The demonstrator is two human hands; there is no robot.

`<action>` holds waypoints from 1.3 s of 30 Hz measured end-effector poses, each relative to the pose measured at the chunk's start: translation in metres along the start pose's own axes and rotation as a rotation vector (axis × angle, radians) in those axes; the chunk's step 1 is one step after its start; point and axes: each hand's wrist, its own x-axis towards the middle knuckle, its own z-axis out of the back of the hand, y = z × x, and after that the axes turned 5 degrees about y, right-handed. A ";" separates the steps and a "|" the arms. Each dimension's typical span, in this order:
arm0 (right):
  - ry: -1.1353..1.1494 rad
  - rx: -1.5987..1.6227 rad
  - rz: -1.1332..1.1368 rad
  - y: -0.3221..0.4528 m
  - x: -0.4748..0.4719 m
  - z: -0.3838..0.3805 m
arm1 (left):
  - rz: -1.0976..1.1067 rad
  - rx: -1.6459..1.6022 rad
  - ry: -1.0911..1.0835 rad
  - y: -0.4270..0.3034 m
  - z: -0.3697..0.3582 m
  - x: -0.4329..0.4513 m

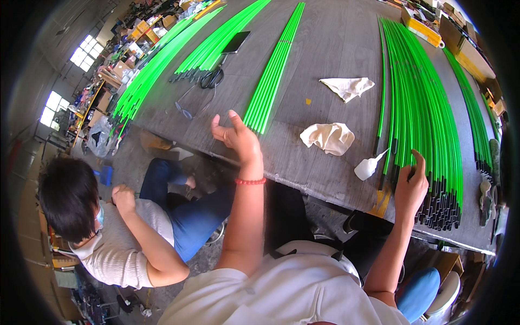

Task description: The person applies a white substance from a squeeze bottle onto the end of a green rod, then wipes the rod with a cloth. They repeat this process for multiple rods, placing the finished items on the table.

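My left hand (239, 136), with a red beaded bracelet (250, 181) on the wrist, hovers at the table's front edge with fingers apart and nothing in them. Just beyond it lies a row of bright green rods (274, 77), narrowing towards the far side. My right hand (411, 187) is over the near part of a large spread of green rods (422, 101) with black end pieces (440, 207). Its fingers are bent and apart; no held thing shows, and I cannot tell whether it touches the rods. To its left is a white squeeze bottle (366, 167) with a thin nozzle.
Two white cloths (328, 139) lie mid-table. Scissors (212, 78), a phone (237, 42) and eyeglasses (185, 109) rest left of the middle row. More green rods (162, 73) lie at the far left. A masked person (122, 239) sits at my left. Yellow bins (422, 28) stand back right.
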 end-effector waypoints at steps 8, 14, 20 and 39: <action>0.095 0.086 -0.080 -0.019 0.004 0.008 | 0.099 -0.481 0.851 -0.001 0.105 0.008; 0.082 0.036 -0.186 -0.027 0.011 0.012 | -0.046 -0.175 1.115 -0.004 0.130 0.010; -0.039 0.061 -0.190 -0.039 0.006 0.022 | -0.197 -0.141 1.215 -0.003 0.104 0.013; -0.249 1.065 -0.255 -0.013 -0.016 0.081 | -0.191 -0.233 1.248 0.004 0.102 0.037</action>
